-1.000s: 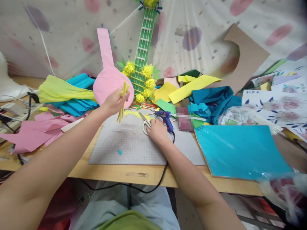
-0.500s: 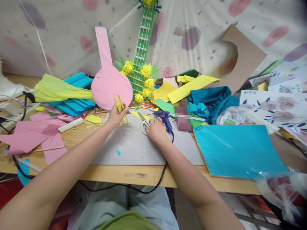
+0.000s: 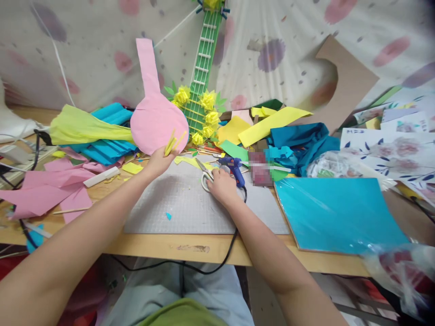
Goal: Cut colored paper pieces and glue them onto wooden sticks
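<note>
My left hand (image 3: 159, 162) is closed around several thin yellow sticks (image 3: 174, 144), whose ends poke up in front of the pink banjo-shaped cutout (image 3: 159, 122). On the grey cutting mat (image 3: 170, 199), my right hand (image 3: 222, 184) is closed on the white handles of a pair of scissors (image 3: 205, 170). The blades point up and to the left, towards a scrap of yellow paper (image 3: 190, 161). Just beyond the right fingers lies a blue glue gun (image 3: 236, 170). A small blue scrap (image 3: 168, 216) is on the mat.
Behind stands a green paper guitar (image 3: 202, 68) with yellow flowers. Pink paper (image 3: 50, 188) and yellow crepe paper (image 3: 84, 127) pile up at left. On the right are a turquoise board (image 3: 340, 213) and crumpled teal paper (image 3: 302, 142). A black cord (image 3: 231, 249) hangs over the table edge.
My left hand has shifted left and slightly down with the yellow sticks, which lean more to the right and look blurred. My right hand and the scissors have barely moved.
</note>
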`<state>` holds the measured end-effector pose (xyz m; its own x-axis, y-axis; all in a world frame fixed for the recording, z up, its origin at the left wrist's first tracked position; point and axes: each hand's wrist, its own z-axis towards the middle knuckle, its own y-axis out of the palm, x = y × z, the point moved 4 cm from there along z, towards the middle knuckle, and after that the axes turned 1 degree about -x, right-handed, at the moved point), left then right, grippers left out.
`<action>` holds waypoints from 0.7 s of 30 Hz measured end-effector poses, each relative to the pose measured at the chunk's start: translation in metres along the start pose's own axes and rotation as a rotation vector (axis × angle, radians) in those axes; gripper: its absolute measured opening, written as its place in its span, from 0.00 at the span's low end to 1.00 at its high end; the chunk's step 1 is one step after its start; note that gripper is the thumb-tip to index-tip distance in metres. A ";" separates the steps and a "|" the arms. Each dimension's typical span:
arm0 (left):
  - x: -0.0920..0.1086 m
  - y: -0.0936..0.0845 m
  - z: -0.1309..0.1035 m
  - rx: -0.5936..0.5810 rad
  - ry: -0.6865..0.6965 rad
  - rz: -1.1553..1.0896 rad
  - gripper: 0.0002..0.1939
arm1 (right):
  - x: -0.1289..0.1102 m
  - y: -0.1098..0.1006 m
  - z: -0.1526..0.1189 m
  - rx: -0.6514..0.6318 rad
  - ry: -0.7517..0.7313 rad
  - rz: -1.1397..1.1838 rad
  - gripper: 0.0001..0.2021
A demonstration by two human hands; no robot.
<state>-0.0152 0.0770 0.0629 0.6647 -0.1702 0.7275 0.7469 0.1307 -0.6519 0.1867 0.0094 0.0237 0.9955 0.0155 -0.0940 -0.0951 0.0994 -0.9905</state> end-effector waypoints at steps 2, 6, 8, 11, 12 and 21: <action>-0.005 -0.004 -0.002 -0.152 0.020 0.376 0.21 | 0.000 0.000 0.000 -0.008 -0.002 -0.002 0.16; -0.022 -0.009 -0.011 -0.323 0.050 0.858 0.22 | 0.000 0.002 -0.001 -0.015 -0.003 0.002 0.16; -0.028 -0.010 -0.017 -0.353 0.081 0.956 0.23 | 0.000 0.002 0.000 -0.011 -0.004 0.004 0.16; -0.033 -0.010 -0.022 -0.342 0.145 0.986 0.24 | 0.000 0.002 0.000 -0.008 -0.007 0.001 0.16; -0.035 -0.010 -0.022 -0.333 0.163 0.970 0.25 | 0.000 0.002 0.000 -0.007 -0.008 -0.002 0.16; -0.044 -0.018 -0.006 -0.421 0.179 0.745 0.30 | -0.001 -0.002 0.000 -0.021 0.015 -0.009 0.17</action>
<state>-0.0575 0.0760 0.0415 0.9389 -0.3392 0.0591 0.0277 -0.0968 -0.9949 0.1858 0.0091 0.0254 0.9963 -0.0007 -0.0861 -0.0857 0.0786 -0.9932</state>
